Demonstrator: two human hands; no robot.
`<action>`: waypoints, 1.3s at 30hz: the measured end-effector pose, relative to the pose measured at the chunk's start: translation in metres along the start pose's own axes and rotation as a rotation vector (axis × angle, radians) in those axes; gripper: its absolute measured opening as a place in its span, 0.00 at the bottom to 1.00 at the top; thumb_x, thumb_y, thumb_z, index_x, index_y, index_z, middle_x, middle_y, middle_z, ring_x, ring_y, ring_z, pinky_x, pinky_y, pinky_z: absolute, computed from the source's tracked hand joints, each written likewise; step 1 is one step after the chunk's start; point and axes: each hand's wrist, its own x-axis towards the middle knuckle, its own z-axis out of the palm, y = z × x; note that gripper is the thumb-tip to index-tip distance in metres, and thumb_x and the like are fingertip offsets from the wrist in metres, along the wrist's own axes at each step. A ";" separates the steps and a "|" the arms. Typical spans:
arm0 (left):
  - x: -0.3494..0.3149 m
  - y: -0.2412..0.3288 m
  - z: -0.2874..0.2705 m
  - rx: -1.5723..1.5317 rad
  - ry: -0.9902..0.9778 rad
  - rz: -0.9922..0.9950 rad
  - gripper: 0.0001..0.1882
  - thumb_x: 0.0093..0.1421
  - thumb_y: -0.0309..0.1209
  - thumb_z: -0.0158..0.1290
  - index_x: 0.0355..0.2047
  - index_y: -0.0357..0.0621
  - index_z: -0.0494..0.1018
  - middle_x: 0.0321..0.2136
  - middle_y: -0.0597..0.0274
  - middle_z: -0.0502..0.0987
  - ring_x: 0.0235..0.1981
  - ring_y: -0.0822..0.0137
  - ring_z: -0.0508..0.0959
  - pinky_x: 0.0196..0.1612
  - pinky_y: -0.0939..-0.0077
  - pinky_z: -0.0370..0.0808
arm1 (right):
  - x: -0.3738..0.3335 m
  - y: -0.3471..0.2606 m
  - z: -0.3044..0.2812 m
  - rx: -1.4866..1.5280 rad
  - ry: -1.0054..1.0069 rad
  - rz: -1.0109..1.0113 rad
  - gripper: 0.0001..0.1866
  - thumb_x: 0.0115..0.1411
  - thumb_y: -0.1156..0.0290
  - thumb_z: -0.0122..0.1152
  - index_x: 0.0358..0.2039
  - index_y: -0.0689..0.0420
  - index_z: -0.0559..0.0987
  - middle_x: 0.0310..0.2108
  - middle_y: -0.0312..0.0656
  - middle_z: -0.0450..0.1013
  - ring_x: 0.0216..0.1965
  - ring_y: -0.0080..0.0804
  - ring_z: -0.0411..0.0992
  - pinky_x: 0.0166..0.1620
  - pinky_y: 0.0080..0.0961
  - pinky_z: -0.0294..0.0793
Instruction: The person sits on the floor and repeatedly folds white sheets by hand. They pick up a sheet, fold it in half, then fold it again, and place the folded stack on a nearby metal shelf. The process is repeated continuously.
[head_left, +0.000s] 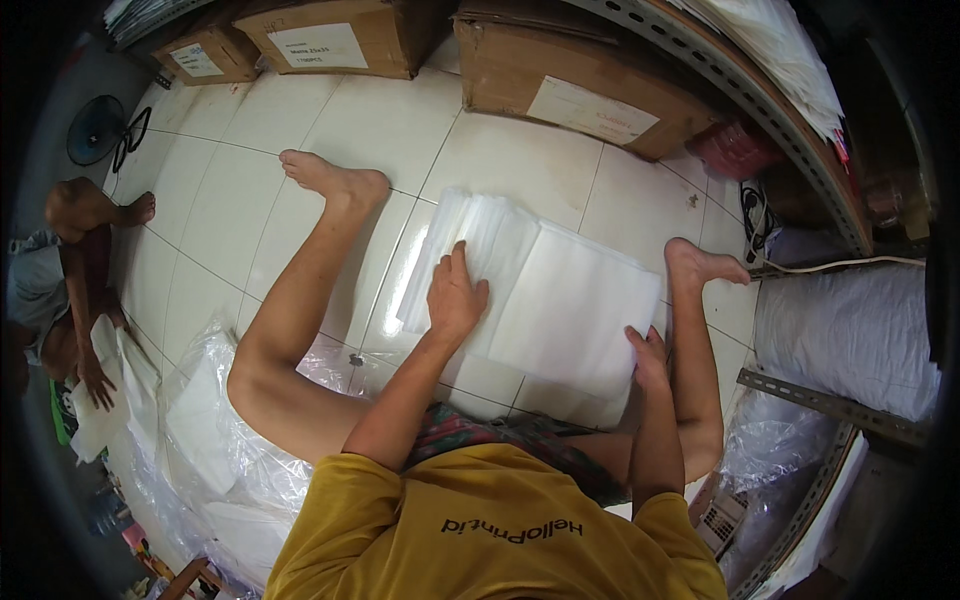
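The left hand [457, 297] rests on a loosely layered pile of thin white sheets [478, 225], its index finger stretched forward, thumb standing apart and the other fingers partly bent, so it is spread rather than pinching. The right hand [650, 357] is at the right edge of a flatter white stack [575, 300], thumb on the rim; whether its fingers close underneath, I cannot tell. Pile and stack lie side by side on the floor between the person's parted legs, the pile on the left and overlapping or meeting the stack. The pile's layers look uneven, so a sideways push from the left fingertips could make them slide or crease, and a tug by the right hand could skew the stack, since the smooth floor probably gives little grip. The surface is glossy pale floor tiles [520, 150] with dark joints and a few brownish stains. Crumpled clear plastic [240, 440] spreads by the left knee. Beyond the sheets stand cardboard boxes [325, 45]; on the right are a perforated metal shelf [800, 130] and a plastic-wrapped white bundle [845, 335]. At far left, a co-worker [75, 290] sits near a round fan [95, 130].
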 end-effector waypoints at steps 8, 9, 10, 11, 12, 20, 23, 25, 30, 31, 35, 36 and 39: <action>0.008 -0.022 -0.005 0.176 0.056 0.139 0.35 0.53 0.30 0.60 0.59 0.33 0.60 0.47 0.44 0.70 0.48 0.46 0.70 0.51 0.56 0.71 | -0.013 -0.030 0.020 0.007 -0.078 0.180 0.28 0.56 0.66 0.70 0.52 0.69 0.70 0.47 0.50 0.74 0.45 0.38 0.75 0.50 0.33 0.75; 0.008 -0.016 -0.006 0.181 0.058 0.141 0.34 0.54 0.30 0.60 0.59 0.33 0.60 0.47 0.44 0.70 0.48 0.46 0.71 0.51 0.55 0.72 | -0.009 -0.026 0.018 -0.030 -0.068 0.185 0.29 0.56 0.66 0.70 0.52 0.70 0.69 0.47 0.51 0.74 0.45 0.39 0.75 0.51 0.34 0.75; 0.007 -0.012 -0.007 0.186 0.059 0.143 0.33 0.54 0.30 0.60 0.58 0.33 0.61 0.47 0.44 0.70 0.48 0.47 0.71 0.51 0.55 0.72 | -0.006 -0.022 0.016 -0.066 -0.057 0.190 0.30 0.56 0.65 0.70 0.52 0.70 0.69 0.47 0.51 0.74 0.45 0.39 0.75 0.51 0.34 0.75; 0.007 -0.010 -0.007 0.197 0.049 0.132 0.33 0.54 0.31 0.60 0.57 0.33 0.61 0.47 0.44 0.70 0.47 0.47 0.71 0.50 0.55 0.73 | -0.004 -0.017 0.014 -0.075 -0.018 0.189 0.30 0.56 0.65 0.70 0.52 0.70 0.69 0.46 0.51 0.74 0.44 0.39 0.75 0.50 0.34 0.75; 0.005 -0.010 -0.007 0.208 0.041 0.117 0.32 0.54 0.31 0.60 0.57 0.33 0.62 0.47 0.44 0.70 0.47 0.47 0.72 0.49 0.55 0.73 | -0.005 -0.016 0.014 -0.086 0.017 0.189 0.29 0.56 0.65 0.70 0.52 0.70 0.70 0.46 0.51 0.75 0.44 0.38 0.75 0.50 0.34 0.75; 0.005 -0.021 -0.010 0.151 -0.004 0.071 0.30 0.54 0.35 0.62 0.51 0.32 0.62 0.47 0.41 0.70 0.46 0.44 0.73 0.48 0.53 0.74 | -0.009 -0.015 0.025 -0.193 0.072 0.067 0.24 0.58 0.67 0.67 0.49 0.69 0.74 0.43 0.48 0.76 0.40 0.33 0.75 0.45 0.29 0.74; 0.004 -0.030 -0.003 0.164 0.047 0.143 0.33 0.52 0.37 0.63 0.51 0.31 0.60 0.46 0.37 0.70 0.46 0.41 0.74 0.49 0.52 0.73 | -0.012 -0.018 0.037 -0.131 -0.004 0.063 0.24 0.59 0.67 0.65 0.51 0.69 0.73 0.44 0.48 0.76 0.42 0.34 0.74 0.47 0.29 0.73; 0.005 -0.023 0.002 0.119 0.022 0.072 0.35 0.52 0.38 0.64 0.50 0.31 0.58 0.45 0.34 0.70 0.46 0.39 0.74 0.50 0.51 0.73 | -0.009 -0.013 0.036 -0.094 -0.051 0.037 0.24 0.59 0.67 0.64 0.52 0.69 0.72 0.45 0.49 0.76 0.43 0.35 0.74 0.48 0.30 0.73; 0.015 -0.001 -0.017 -0.025 -0.154 -0.169 0.43 0.50 0.40 0.66 0.56 0.32 0.53 0.49 0.29 0.69 0.51 0.40 0.73 0.53 0.56 0.72 | 0.006 0.004 0.032 -0.174 0.019 0.016 0.25 0.61 0.69 0.61 0.55 0.69 0.70 0.46 0.51 0.75 0.45 0.39 0.74 0.50 0.32 0.72; 0.015 0.003 -0.023 -0.043 -0.207 -0.230 0.45 0.49 0.41 0.67 0.57 0.32 0.52 0.50 0.29 0.69 0.52 0.41 0.73 0.54 0.57 0.71 | 0.006 0.003 0.033 -0.183 0.012 0.025 0.25 0.61 0.69 0.61 0.55 0.69 0.69 0.47 0.51 0.75 0.45 0.39 0.74 0.50 0.32 0.72; 0.017 -0.006 -0.021 -0.052 -0.281 -0.238 0.47 0.48 0.40 0.67 0.59 0.32 0.51 0.50 0.29 0.71 0.53 0.41 0.74 0.56 0.59 0.71 | 0.006 0.005 0.037 -0.169 0.001 -0.023 0.25 0.61 0.69 0.61 0.55 0.69 0.69 0.47 0.51 0.75 0.45 0.38 0.74 0.50 0.32 0.72; 0.015 -0.012 -0.019 -0.053 -0.265 -0.205 0.47 0.48 0.39 0.66 0.59 0.33 0.51 0.49 0.30 0.72 0.52 0.41 0.74 0.56 0.59 0.71 | 0.005 0.004 0.037 -0.162 0.010 -0.021 0.25 0.61 0.69 0.61 0.55 0.69 0.69 0.46 0.50 0.75 0.45 0.38 0.74 0.50 0.31 0.72; 0.014 -0.023 -0.016 -0.098 -0.243 -0.137 0.45 0.49 0.36 0.65 0.60 0.36 0.51 0.47 0.31 0.73 0.50 0.40 0.75 0.55 0.59 0.71 | 0.001 0.006 0.040 -0.138 0.023 -0.045 0.24 0.61 0.69 0.61 0.54 0.69 0.70 0.46 0.50 0.75 0.45 0.37 0.74 0.49 0.31 0.72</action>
